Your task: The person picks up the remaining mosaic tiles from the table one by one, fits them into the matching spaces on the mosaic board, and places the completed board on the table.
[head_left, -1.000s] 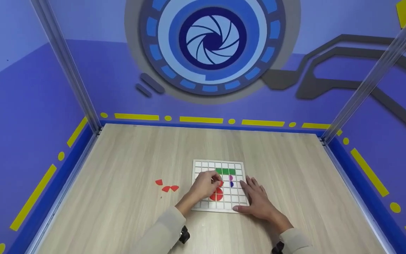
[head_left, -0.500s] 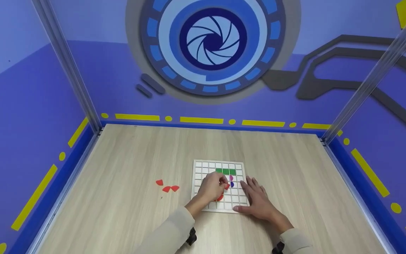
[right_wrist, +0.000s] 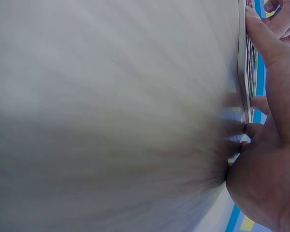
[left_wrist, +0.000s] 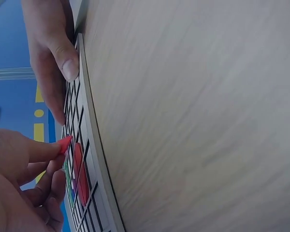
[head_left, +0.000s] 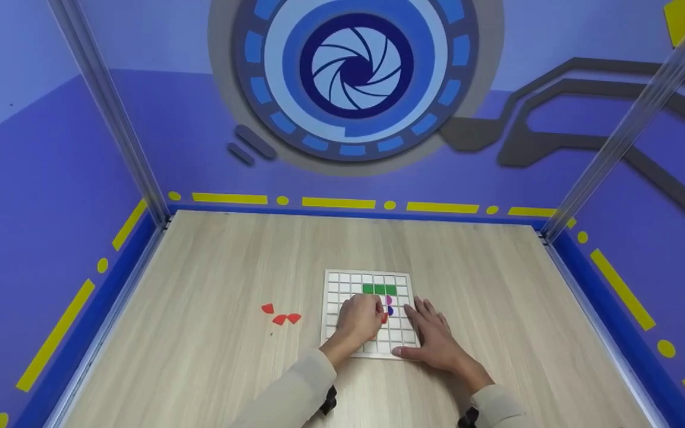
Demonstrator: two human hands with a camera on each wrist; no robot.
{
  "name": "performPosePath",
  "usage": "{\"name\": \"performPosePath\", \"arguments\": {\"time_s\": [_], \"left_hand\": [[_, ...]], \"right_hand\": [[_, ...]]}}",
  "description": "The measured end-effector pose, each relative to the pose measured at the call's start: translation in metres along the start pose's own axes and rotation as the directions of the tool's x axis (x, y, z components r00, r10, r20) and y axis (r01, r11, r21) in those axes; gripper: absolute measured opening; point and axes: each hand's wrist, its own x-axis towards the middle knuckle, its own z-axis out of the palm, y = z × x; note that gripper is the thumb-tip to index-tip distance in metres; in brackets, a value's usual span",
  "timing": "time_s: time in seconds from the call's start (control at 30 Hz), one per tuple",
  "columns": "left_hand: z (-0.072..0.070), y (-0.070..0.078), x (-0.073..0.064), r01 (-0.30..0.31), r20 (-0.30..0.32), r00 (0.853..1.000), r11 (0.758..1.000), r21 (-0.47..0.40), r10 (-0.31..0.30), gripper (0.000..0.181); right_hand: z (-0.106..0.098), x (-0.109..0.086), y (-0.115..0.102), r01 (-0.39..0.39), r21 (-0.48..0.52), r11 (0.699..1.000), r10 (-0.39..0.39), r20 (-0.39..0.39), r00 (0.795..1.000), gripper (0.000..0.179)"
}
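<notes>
A white gridded board (head_left: 335, 339) with a pale frame lies on the table. Over its middle, my left hand (head_left: 359, 318) pinches a red quarter-circle piece (left_wrist: 64, 144) between thumb and fingertips. In the left wrist view, other red pieces (left_wrist: 80, 175) sit on the grid just beyond that piece; in the head view the hand mostly covers them. Green squares (head_left: 379, 289) form a row farther up the board, with a pink piece (head_left: 389, 300) and a dark blue piece (head_left: 390, 310) below. My right hand (head_left: 437, 340) rests along the right edge, fingers extended, thumb on the near corner.
Three loose red quarter-circle pieces lie on the wooden table (head_left: 229, 285) left of the board: one red piece (head_left: 267, 308) slightly apart, two close together. Blue walls (head_left: 342, 184) with metal posts (head_left: 119, 119) enclose the table at the back and sides.
My left hand has moved rightward and slightly toward me over the board, carrying the red piece and covering the red pieces there. The right hand stays put.
</notes>
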Motion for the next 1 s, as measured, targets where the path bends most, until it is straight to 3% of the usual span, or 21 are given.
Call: {"name": "performPosePath", "arguments": {"time_s": [0.27,0.5,1.0], "left_hand": [[0.004,0.0001,-0.0014,-0.051,0.014,0.999,0.997,0.064,0.05,0.016],[0.0045,-0.0001,0.0007,-0.041,0.05,0.998,0.997,0.063,0.038,0.014],[0.0063,-0.0015,-0.0006,-0.069,0.038,0.997,0.994,0.081,0.066,0.016]], "right_hand": [[0.0009,0.0002,0.0014,0.002,-0.005,1.0,-0.002,-0.007,1.0,0.114],[0.0007,0.0001,0.0007,0.004,0.0,1.0,-0.004,-0.006,1.0,0.114],[0.001,-0.0003,0.0007,-0.005,0.0,1.0,0.005,0.004,1.0,0.113]]}}
